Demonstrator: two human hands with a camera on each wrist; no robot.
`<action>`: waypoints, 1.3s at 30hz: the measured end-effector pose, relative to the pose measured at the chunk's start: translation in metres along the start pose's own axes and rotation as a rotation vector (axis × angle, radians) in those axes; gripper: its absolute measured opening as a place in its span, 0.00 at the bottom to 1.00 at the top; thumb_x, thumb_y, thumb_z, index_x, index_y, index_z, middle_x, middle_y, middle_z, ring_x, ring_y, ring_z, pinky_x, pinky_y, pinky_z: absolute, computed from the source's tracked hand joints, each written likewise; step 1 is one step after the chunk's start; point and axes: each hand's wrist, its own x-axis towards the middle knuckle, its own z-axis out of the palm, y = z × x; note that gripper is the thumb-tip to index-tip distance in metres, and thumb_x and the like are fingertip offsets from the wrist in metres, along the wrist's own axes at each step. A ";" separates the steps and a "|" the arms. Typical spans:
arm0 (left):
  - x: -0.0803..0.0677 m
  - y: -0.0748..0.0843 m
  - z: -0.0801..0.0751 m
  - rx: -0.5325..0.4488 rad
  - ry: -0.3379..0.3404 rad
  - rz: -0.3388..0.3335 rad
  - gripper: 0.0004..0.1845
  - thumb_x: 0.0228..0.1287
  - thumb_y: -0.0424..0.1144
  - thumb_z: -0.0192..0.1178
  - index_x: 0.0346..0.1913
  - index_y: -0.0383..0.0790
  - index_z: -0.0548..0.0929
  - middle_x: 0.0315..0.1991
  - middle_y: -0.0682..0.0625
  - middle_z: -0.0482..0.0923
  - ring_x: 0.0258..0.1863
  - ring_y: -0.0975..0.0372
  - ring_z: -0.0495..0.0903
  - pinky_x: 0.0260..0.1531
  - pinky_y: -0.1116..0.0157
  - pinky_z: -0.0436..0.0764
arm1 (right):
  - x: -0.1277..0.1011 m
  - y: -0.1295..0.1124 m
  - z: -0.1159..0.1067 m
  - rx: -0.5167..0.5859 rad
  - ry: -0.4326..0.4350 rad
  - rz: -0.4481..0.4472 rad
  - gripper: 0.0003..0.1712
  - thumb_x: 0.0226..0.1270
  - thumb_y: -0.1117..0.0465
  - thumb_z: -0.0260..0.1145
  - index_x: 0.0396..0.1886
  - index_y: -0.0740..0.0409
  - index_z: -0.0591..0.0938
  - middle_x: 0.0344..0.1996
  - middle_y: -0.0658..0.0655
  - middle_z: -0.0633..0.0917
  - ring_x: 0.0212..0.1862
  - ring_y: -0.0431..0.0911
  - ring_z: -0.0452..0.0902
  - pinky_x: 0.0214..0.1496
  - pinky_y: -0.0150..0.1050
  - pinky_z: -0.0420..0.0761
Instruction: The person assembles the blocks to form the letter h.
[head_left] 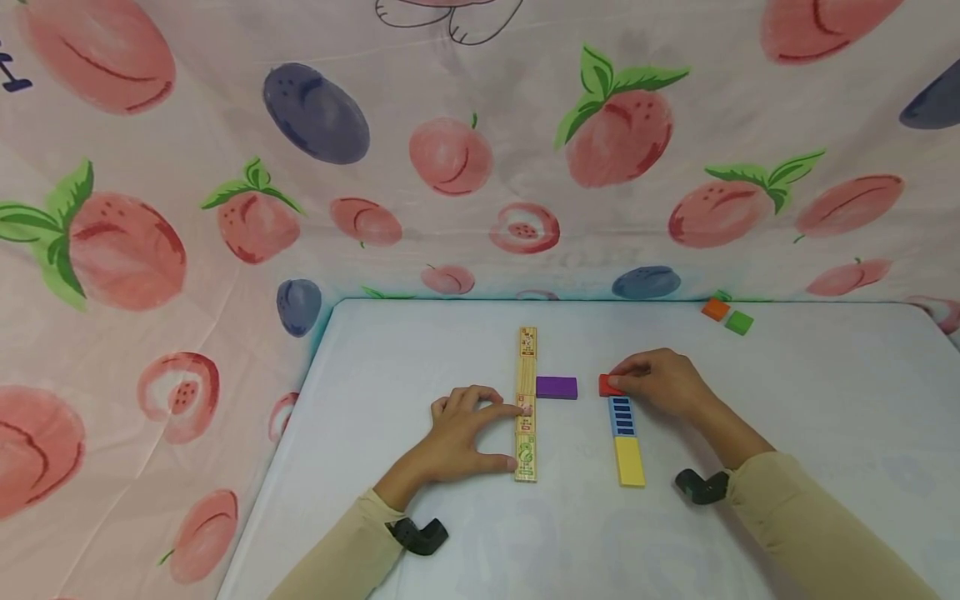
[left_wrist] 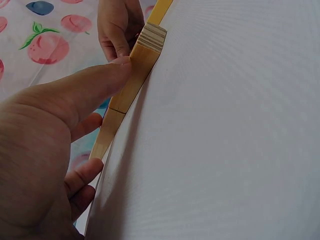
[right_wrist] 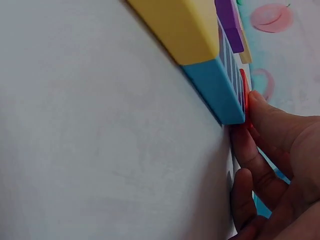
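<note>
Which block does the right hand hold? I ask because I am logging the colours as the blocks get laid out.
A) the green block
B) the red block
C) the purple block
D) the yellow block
B: the right hand curls its fingers round the red block at the far end of the blue block, while the purple block lies apart beside the wooden strip.

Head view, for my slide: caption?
Left hand steadies wooden strip; right hand pinches red block.
</note>
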 end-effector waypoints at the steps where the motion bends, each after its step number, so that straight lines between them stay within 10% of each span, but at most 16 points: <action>1: 0.000 0.000 0.000 0.000 0.000 0.001 0.36 0.55 0.63 0.72 0.68 0.77 0.73 0.65 0.56 0.65 0.68 0.58 0.59 0.60 0.46 0.51 | 0.000 -0.001 0.000 0.004 -0.004 0.001 0.17 0.70 0.50 0.69 0.51 0.53 0.89 0.51 0.59 0.87 0.57 0.57 0.76 0.60 0.56 0.78; 39: 0.001 -0.001 0.000 0.016 0.001 0.004 0.36 0.55 0.64 0.72 0.68 0.77 0.73 0.65 0.57 0.65 0.67 0.58 0.59 0.58 0.46 0.52 | 0.008 -0.024 0.005 0.014 -0.026 -0.028 0.16 0.65 0.49 0.74 0.46 0.52 0.91 0.44 0.55 0.89 0.49 0.51 0.78 0.52 0.46 0.79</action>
